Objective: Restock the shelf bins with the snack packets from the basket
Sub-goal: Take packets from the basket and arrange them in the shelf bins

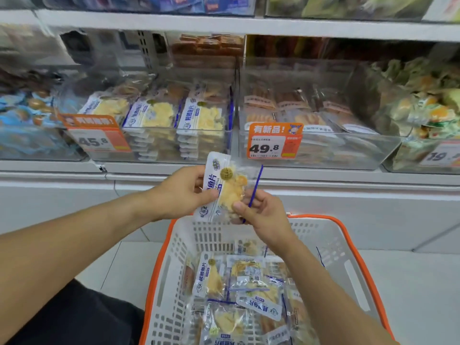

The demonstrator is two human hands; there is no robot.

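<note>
Both my hands hold one clear snack packet (pixel 225 188) with a white and blue label and yellow flakes, upright above the basket. My left hand (pixel 184 192) grips its left edge. My right hand (pixel 261 212) pinches its lower right side. Below, a white basket (pixel 331 242) with an orange rim holds several more of the same packets (pixel 239 285). Straight ahead on the shelf, a clear bin (pixel 219 145) marked 45.8 holds stacks of matching packets (pixel 201 118).
A second clear bin (pixel 373 150) with a 49.8 price tag (pixel 273 140) holds brown snack packets to the right. Bins of blue packets (pixel 22 113) and green-yellow packets (pixel 428 110) flank them. A white shelf ledge (pixel 323 175) runs below the bins.
</note>
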